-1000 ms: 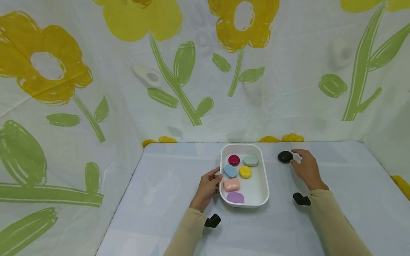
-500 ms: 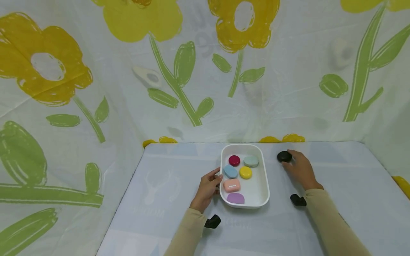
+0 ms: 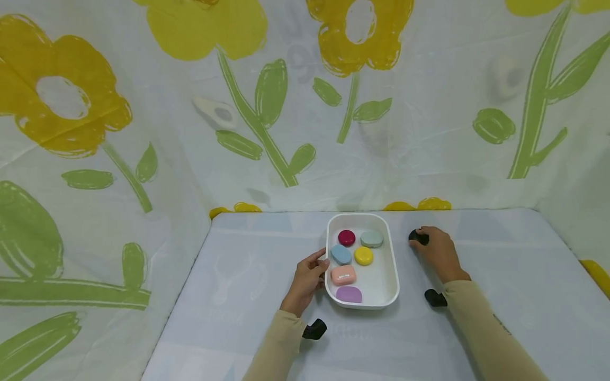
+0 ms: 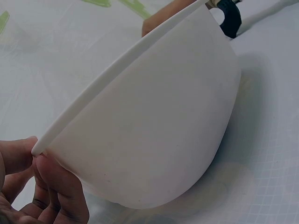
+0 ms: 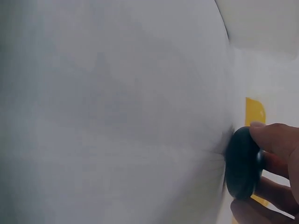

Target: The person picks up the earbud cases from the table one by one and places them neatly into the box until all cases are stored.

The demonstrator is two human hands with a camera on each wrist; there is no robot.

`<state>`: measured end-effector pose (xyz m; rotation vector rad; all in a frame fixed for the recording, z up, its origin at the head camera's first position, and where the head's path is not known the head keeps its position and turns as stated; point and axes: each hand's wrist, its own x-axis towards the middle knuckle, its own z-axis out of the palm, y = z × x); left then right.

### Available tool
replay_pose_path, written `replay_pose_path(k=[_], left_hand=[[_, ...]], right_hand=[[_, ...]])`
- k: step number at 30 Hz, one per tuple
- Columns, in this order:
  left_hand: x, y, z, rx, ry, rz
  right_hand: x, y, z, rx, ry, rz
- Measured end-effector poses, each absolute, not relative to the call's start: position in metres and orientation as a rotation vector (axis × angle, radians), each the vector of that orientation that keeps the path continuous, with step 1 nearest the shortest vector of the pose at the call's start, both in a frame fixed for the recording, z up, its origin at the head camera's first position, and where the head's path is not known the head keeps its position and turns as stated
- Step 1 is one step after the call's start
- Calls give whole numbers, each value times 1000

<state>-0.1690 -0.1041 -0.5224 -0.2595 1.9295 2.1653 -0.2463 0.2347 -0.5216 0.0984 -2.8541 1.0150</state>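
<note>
A white tray with rounded corners lies on the table, holding several soap bars: a red soap, a pale green soap, a blue soap, a yellow soap, a pink soap and a purple soap. My left hand pinches the tray's left rim between thumb and fingers, as the left wrist view confirms. To the tray's right, my right hand grips a black oval soap between thumb and fingers. The hand partly covers that soap in the head view.
A pale cloth covers the table. White curtains printed with yellow flowers and green leaves rise behind and at the sides. A black wrist mount sticks out by the left sleeve, and another mount by the right sleeve.
My right hand has moved left and its fingers have gone from beside the black soap to gripping it. The left hand keeps its hold on the tray, which stays in place.
</note>
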Motion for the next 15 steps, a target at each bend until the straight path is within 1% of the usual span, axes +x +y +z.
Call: replay_pose_path(k=[15], left_hand=[[-169,-104,-523,-253,1945,2164]], right_hand=[[-239,226,-521,-19,-2924,1008]])
